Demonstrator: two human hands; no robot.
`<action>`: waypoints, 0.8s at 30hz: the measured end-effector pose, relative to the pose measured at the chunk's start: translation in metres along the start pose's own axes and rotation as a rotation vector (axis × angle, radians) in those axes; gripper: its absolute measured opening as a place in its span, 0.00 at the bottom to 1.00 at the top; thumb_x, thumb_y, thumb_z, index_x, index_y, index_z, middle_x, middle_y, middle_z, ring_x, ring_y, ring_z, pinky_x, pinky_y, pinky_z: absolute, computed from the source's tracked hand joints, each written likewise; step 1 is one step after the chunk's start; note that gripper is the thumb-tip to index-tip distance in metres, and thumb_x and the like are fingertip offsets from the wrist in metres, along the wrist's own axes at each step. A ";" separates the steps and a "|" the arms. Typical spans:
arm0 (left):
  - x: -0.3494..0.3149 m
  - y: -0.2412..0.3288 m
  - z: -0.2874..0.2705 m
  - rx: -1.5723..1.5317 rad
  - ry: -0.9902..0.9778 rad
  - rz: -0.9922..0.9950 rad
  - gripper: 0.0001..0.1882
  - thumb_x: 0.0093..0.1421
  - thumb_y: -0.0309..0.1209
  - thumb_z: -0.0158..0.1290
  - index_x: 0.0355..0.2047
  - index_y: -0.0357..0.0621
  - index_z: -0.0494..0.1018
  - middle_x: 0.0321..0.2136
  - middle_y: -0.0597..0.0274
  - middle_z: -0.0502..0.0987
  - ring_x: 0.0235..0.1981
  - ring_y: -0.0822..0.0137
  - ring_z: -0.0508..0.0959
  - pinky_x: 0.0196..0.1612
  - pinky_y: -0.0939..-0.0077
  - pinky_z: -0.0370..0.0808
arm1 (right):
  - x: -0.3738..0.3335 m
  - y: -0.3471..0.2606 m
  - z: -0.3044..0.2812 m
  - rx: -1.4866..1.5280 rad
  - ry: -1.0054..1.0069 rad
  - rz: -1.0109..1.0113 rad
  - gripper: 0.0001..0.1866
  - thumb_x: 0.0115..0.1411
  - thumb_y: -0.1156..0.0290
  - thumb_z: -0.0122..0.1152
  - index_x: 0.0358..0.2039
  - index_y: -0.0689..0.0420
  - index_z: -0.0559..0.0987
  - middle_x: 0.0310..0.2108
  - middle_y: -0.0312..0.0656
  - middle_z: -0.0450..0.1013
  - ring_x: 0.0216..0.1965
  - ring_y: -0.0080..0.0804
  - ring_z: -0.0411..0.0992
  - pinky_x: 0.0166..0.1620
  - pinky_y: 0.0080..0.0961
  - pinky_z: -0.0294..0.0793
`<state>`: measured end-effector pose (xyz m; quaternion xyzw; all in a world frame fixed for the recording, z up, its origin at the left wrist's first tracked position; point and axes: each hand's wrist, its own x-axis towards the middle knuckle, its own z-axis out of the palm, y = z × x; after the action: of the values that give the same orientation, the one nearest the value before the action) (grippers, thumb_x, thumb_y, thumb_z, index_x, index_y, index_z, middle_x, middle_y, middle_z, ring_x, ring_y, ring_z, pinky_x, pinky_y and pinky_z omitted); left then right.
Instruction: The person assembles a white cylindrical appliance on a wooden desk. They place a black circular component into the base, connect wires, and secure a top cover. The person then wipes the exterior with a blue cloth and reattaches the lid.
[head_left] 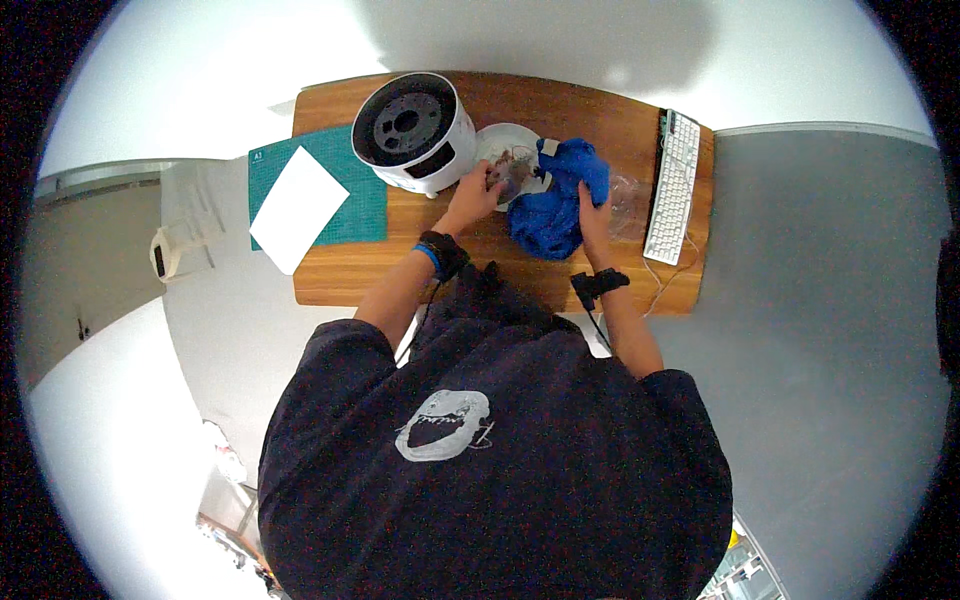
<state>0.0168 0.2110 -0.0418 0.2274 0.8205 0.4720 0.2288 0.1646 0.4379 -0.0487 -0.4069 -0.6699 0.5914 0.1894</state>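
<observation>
Working with both hands around a white plate (492,136) on a wooden desk (570,100). Reaching over the plate's near-left rim with the left hand (476,197), bringing thumb and forefinger close together beside the mixed brownish scraps (513,162) lying in the plate. Possibly pinching some of the scraps, but not being able to tell from this view.

Apparently gripping a crumpled blue bundle (548,225) with the right hand (594,215), just right of the plate, pressing the thumb against the bundle's side and hiding most of the other fingers; not being able to tell their spread. Covering part of the plate's right rim with the bundle's upper portion, gathering the rest nearer to the body than the plate.

Judging from this layout, seeming to be partway along: engaging plate and bundle at once, having scraps left in the plate, not yet releasing the bundle. Finding no clearly finished step to point to.

Leaving a round white appliance (462,135), open at the top, alone just left of the plate. Farther left of the plate, leaving a white sheet (300,212) on a green mat (364,205). Right of the plate, past the bundle, leaving clear plastic (628,205) and then a white keyboard (673,185) untouched.
</observation>
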 end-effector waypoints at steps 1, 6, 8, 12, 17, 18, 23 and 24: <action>0.003 -0.005 -0.002 -0.015 0.053 0.000 0.19 0.61 0.33 0.62 0.47 0.36 0.70 0.37 0.42 0.79 0.40 0.42 0.79 0.43 0.56 0.76 | 0.000 0.001 0.006 0.018 0.007 -0.023 0.32 0.63 0.58 0.70 0.61 0.64 0.72 0.54 0.49 0.76 0.54 0.42 0.74 0.60 0.38 0.70; 0.014 0.043 -0.022 -0.332 0.072 -0.192 0.19 0.63 0.42 0.63 0.42 0.38 0.74 0.28 0.61 0.79 0.29 0.70 0.76 0.34 0.72 0.73 | 0.019 0.030 -0.005 0.211 -0.053 0.332 0.36 0.67 0.44 0.59 0.65 0.58 0.70 0.58 0.44 0.73 0.57 0.38 0.71 0.62 0.37 0.69; 0.013 0.050 -0.026 -0.432 0.099 -0.206 0.18 0.64 0.42 0.62 0.40 0.39 0.75 0.29 0.65 0.78 0.30 0.74 0.74 0.33 0.74 0.73 | 0.017 0.024 0.002 0.346 -0.145 0.450 0.40 0.67 0.39 0.56 0.67 0.57 0.67 0.60 0.44 0.72 0.58 0.39 0.71 0.63 0.39 0.68; 0.008 0.069 -0.039 -0.385 0.042 -0.131 0.15 0.64 0.40 0.63 0.37 0.41 0.74 0.30 0.66 0.77 0.30 0.76 0.73 0.33 0.74 0.72 | -0.007 -0.048 0.017 0.508 -0.434 0.505 0.45 0.66 0.35 0.55 0.70 0.56 0.62 0.65 0.44 0.67 0.63 0.40 0.67 0.66 0.42 0.66; 0.022 0.052 -0.027 -0.296 0.033 0.079 0.16 0.64 0.39 0.63 0.37 0.42 0.70 0.30 0.67 0.74 0.31 0.76 0.72 0.34 0.75 0.73 | -0.007 -0.045 0.035 0.219 -0.590 0.419 0.42 0.65 0.46 0.64 0.71 0.55 0.61 0.67 0.42 0.65 0.66 0.40 0.64 0.67 0.40 0.64; 0.022 0.051 -0.024 -0.216 0.101 0.141 0.17 0.65 0.39 0.63 0.38 0.42 0.69 0.30 0.67 0.73 0.32 0.76 0.72 0.35 0.75 0.73 | -0.009 -0.037 0.031 0.173 -0.527 0.368 0.42 0.64 0.45 0.66 0.70 0.56 0.64 0.65 0.42 0.67 0.65 0.39 0.65 0.66 0.39 0.64; 0.031 0.023 0.003 -0.203 0.160 -0.017 0.27 0.67 0.47 0.58 0.54 0.42 0.62 0.43 0.50 0.74 0.39 0.62 0.76 0.41 0.62 0.75 | -0.034 -0.046 0.049 0.136 -0.335 0.231 0.40 0.59 0.49 0.73 0.65 0.56 0.70 0.60 0.44 0.72 0.60 0.40 0.70 0.64 0.38 0.68; 0.033 0.006 0.016 -0.272 0.171 -0.045 0.31 0.67 0.49 0.57 0.59 0.42 0.60 0.47 0.48 0.74 0.41 0.59 0.77 0.43 0.59 0.75 | -0.037 -0.048 0.054 0.044 -0.384 0.187 0.38 0.60 0.51 0.71 0.65 0.57 0.70 0.61 0.44 0.72 0.60 0.39 0.70 0.63 0.38 0.68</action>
<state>0.0014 0.2439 -0.0485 0.1349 0.7702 0.5914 0.1972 0.1312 0.3765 -0.0069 -0.3428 -0.6400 0.6876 0.0113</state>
